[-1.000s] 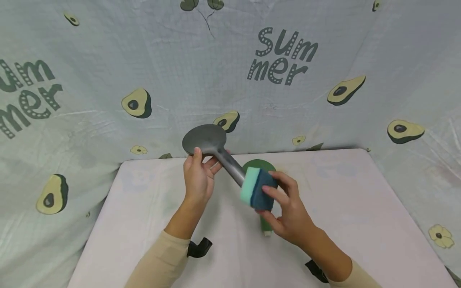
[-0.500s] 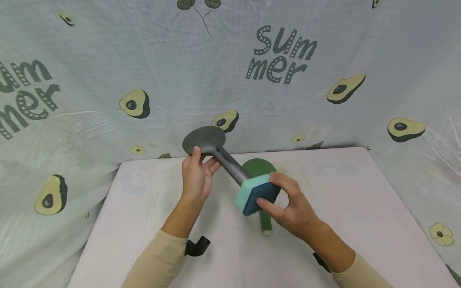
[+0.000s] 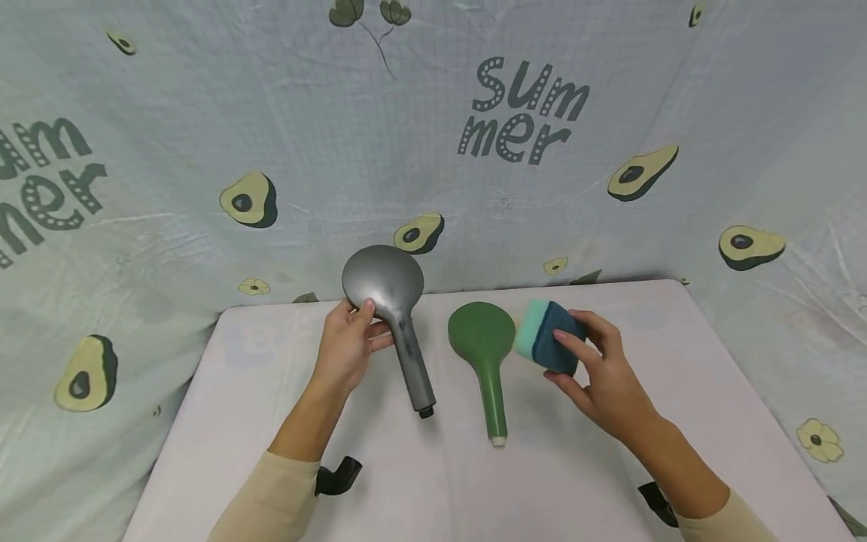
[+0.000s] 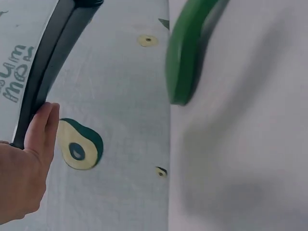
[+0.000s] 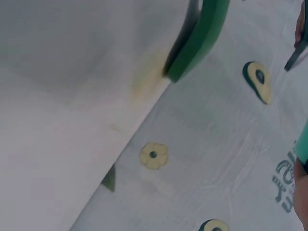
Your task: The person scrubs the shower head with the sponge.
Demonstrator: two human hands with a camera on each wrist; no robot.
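My left hand [image 3: 347, 346] grips a grey shower head [image 3: 386, 278] by the edge of its round head, the handle slanting down to the right over the table. In the left wrist view the same grey shower head [image 4: 53, 53] shows from the side, fingers curled at its rim. Between thumb and fingers, my right hand [image 3: 606, 376] pinches a two-tone sponge [image 3: 552, 336], mint green on one side and dark blue on the other. A green shower head [image 3: 482, 331] lies on the table between the two hands, its handle toward me. Only a sliver of the sponge [image 5: 302, 147] shows in the right wrist view.
The pale table [image 3: 271, 406] ends at the back against a hanging cloth [image 3: 339, 150] printed with avocados and lettering. A black strap [image 3: 339, 476] sticks out by the left wrist and another black strap [image 3: 657, 503] by the right.
The right hand has drawn the sponge off the grey handle, away to the right. The left hand has tilted the grey shower head so its handle points more toward me, uncovering the green one.
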